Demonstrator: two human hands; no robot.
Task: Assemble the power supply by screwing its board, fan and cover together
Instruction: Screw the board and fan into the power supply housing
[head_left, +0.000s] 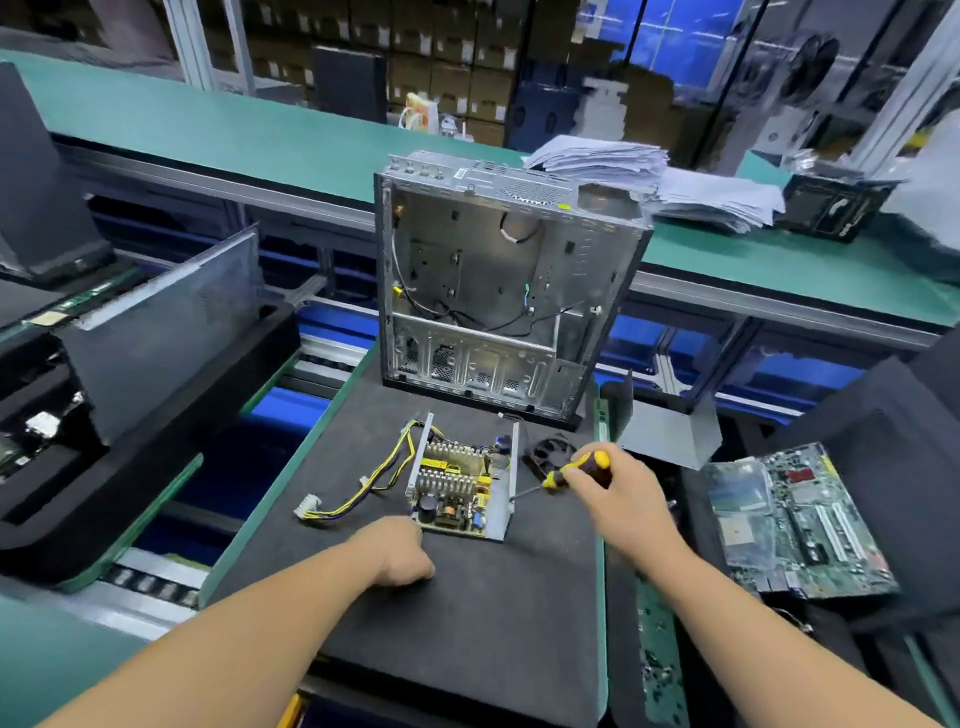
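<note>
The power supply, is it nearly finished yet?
Not yet. The board already sits in its open metal tray. The right hand holds a screwdriver against the tray's side while the left hand steadies the corner. The fan lies loose beside it, and no cover is on.

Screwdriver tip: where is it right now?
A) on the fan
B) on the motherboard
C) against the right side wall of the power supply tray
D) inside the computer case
C: the right hand holds the screwdriver with its tip at the right wall of the power supply.
</note>
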